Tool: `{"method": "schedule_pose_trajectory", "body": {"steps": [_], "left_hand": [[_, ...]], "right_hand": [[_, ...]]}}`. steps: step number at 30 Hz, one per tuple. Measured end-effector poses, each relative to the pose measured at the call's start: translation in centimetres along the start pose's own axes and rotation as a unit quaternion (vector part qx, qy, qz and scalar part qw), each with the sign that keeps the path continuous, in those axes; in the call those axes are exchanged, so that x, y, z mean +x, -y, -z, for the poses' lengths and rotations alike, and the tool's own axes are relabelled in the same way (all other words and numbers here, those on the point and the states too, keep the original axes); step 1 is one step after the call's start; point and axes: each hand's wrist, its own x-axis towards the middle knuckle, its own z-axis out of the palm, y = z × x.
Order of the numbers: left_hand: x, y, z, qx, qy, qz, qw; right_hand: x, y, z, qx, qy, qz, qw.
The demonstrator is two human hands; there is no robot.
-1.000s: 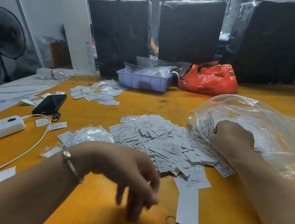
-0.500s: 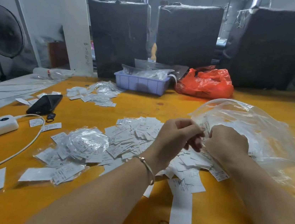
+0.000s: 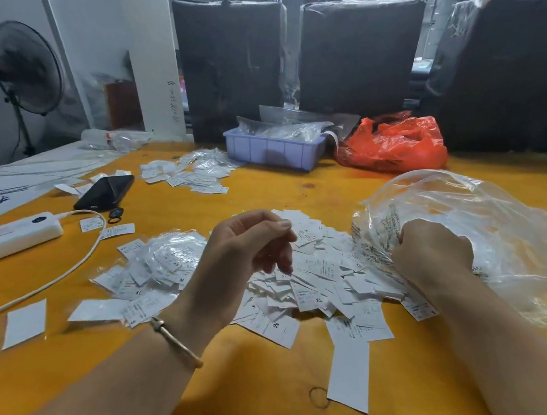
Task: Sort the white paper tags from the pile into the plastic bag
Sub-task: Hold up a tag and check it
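Note:
A heap of white paper tags (image 3: pixel 321 282) with size letters lies mid-table on the orange top. To its right sits a large clear plastic bag (image 3: pixel 490 227), holding some printed tags near its mouth. My right hand (image 3: pixel 431 254) grips the bag's mouth edge in a fist, right beside the heap. My left hand (image 3: pixel 246 252) hovers over the heap's left side, with its fingers loosely curled and the thumb close to the forefinger. No tag shows in it.
A small clear bag of tags (image 3: pixel 162 259) lies left of the heap, a long white slip (image 3: pixel 350 372) and a rubber band (image 3: pixel 320 393) in front. Phone (image 3: pixel 105 192), power strip (image 3: pixel 3 239) with cable at left. Purple tray (image 3: pixel 272 150), red bag (image 3: pixel 397 143), more tags (image 3: pixel 186 172) behind.
My left hand went from the near table edge up to the bag's mouth, then drew back left over the heap. My right hand kept its grip on the bag.

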Motion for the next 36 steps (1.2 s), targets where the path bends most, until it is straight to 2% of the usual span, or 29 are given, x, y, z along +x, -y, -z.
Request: {"method": "schedule_pose_trajectory", "body": {"steps": [3, 9, 14, 24, 28, 33, 36], "left_hand": [[-0.5, -0.3, 0.3, -0.004, -0.004, -0.007, 1.000], [1.7, -0.9, -1.2, 0.022, 0.039, -0.002, 0.999], [4.2, -0.4, -2.2, 0.050, 0.057, -0.007, 0.997], [6.1, 2.6, -2.5, 0.155, 0.017, -0.044, 0.987], [5.5, 3.7, -2.6, 0.187, 0.018, -0.079, 0.979], [4.6, 3.9, -1.6, 0.225, -0.021, -0.126, 0.966], [4.2, 3.5, -0.7, 0.222, -0.004, -0.126, 0.967]], "right_hand": [[0.0, 0.0, 0.0, -0.003, 0.000, 0.000, 1.000], [0.1, 0.1, -0.1, -0.005, -0.005, 0.001, 1.000], [0.2, 0.2, 0.1, -0.062, -0.023, 0.001, 0.998], [0.5, 0.2, 0.6, -0.143, -0.013, -0.014, 0.990], [0.2, 0.0, 0.7, -0.135, 0.011, -0.024, 0.991], [0.3, -0.1, 1.4, -0.093, -0.034, -0.030, 0.995], [0.5, -0.1, 1.3, -0.057, -0.062, -0.027, 0.996]]}}
